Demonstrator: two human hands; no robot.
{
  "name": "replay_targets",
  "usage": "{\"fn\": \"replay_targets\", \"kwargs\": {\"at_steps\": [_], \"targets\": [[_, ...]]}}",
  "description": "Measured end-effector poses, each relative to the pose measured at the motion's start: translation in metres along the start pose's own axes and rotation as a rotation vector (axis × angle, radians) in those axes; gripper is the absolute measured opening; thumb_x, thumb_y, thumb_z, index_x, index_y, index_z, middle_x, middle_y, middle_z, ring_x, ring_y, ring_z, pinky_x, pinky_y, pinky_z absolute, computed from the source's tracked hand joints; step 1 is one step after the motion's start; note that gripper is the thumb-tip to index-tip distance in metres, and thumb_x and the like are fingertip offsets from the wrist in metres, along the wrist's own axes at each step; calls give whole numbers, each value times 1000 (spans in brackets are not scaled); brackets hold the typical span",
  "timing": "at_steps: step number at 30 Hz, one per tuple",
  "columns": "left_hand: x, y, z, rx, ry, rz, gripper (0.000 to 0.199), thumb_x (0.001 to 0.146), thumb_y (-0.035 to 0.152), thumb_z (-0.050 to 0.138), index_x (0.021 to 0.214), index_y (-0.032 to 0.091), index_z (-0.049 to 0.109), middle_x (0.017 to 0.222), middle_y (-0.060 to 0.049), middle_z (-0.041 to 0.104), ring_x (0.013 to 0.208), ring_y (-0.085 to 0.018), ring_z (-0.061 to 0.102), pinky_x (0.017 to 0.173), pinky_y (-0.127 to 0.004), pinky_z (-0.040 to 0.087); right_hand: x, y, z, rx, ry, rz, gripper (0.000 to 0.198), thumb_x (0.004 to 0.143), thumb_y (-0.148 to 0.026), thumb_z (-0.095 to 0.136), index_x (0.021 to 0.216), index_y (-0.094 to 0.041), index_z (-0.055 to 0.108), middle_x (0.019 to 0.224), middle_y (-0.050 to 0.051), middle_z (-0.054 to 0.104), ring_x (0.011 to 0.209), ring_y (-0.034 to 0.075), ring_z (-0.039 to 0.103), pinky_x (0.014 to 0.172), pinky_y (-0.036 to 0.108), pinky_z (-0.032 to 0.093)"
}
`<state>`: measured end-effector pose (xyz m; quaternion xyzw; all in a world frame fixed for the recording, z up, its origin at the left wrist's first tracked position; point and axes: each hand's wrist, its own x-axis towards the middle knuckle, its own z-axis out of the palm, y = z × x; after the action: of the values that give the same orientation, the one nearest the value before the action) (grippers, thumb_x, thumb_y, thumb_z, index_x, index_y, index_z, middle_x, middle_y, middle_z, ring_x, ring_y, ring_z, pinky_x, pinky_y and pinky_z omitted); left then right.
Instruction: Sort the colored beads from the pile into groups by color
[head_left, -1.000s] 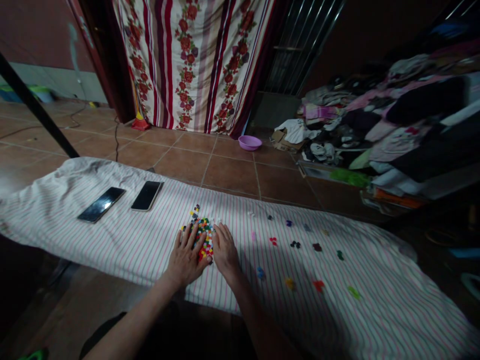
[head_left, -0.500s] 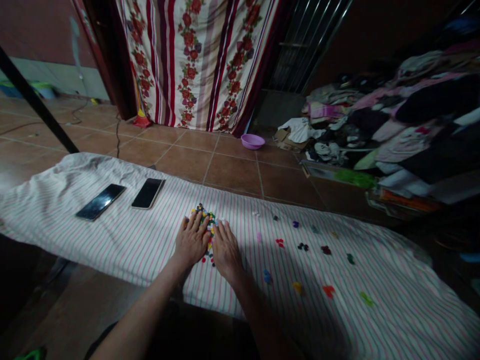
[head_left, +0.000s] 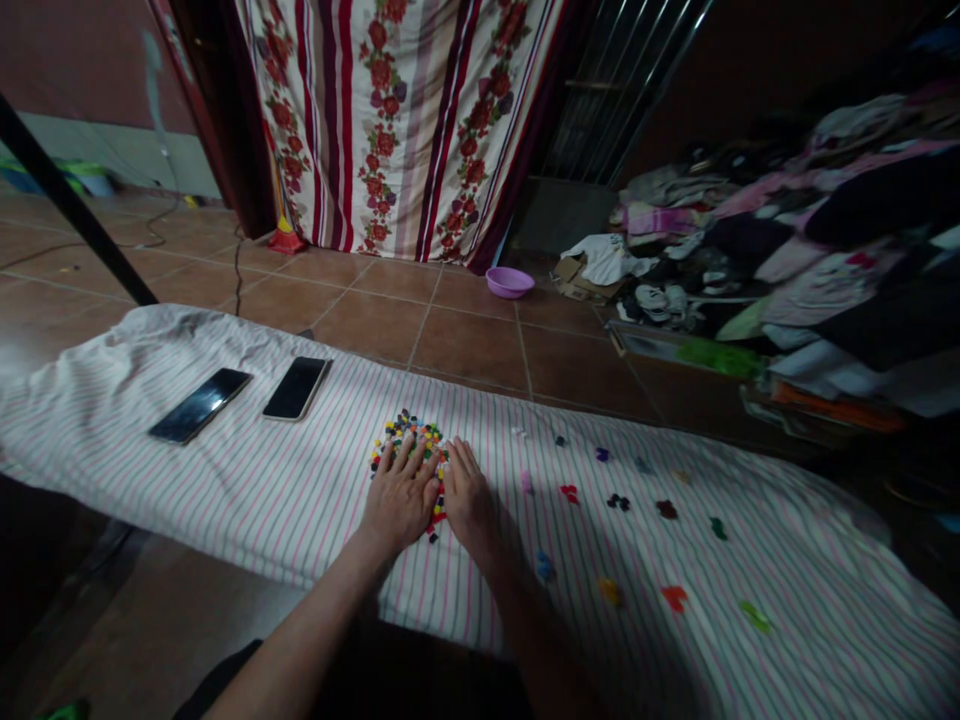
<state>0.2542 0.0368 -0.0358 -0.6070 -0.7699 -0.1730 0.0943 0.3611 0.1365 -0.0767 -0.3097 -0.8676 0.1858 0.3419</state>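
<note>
A pile of small multicoloured pieces [head_left: 390, 437], too small to name exactly, lies on a striped cloth [head_left: 300, 510]. My left hand [head_left: 401, 500] rests flat on the near part of the pile, fingers stretched forward. Along the pile's right edge lies my right hand [head_left: 469, 495], its fingers straight and tilted inward. To the right, similar pieces sit in little groups sorted by colour, among them red pieces [head_left: 570, 494], black pieces [head_left: 619, 502], brown pieces [head_left: 666, 510], orange pieces [head_left: 675, 598] and yellow pieces [head_left: 610, 591]. Whatever is under my palms is hidden.
Two phones, a dark phone [head_left: 200, 405] and a light-edged phone [head_left: 297, 388], lie on the cloth at left. Beyond the cloth's far edge, a purple basin [head_left: 510, 283] stands on the tiled floor. Clothes [head_left: 787, 240] are heaped at the right. A flowered curtain [head_left: 409, 130] hangs behind.
My left hand has slid nearer and slightly right, uncovering more of the pile's far and left side. My right hand has shifted a little to the right. The view has moved slightly.
</note>
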Motion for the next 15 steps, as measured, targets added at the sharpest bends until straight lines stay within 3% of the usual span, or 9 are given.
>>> {"fn": "replay_targets", "kwargs": {"at_steps": [8,11,15], "targets": [[-19,-12,-16,36,-31,73,47,98,38,34,141,30,50,154,-5,43,145,-25,35,119,-51,27,-3,-19,-16,-6,-17,-52,48,101,-27,29,136,-12,57,142,16,54,141,27,40,114,52,40],[-30,-17,-14,105,-14,2,54,96,43,35,147,25,43,159,-10,32,148,-29,27,118,-52,28,-7,-33,-25,-67,-97,-127,46,100,-27,33,137,-13,56,147,14,50,145,29,32,115,55,36],[-40,-20,-4,162,2,-85,59,96,43,33,149,18,39,159,-16,30,149,-31,25,116,-54,30,-14,-51,-33,-104,-191,-197,43,100,-29,40,139,-19,55,151,10,45,147,29,29,116,53,32]]}}
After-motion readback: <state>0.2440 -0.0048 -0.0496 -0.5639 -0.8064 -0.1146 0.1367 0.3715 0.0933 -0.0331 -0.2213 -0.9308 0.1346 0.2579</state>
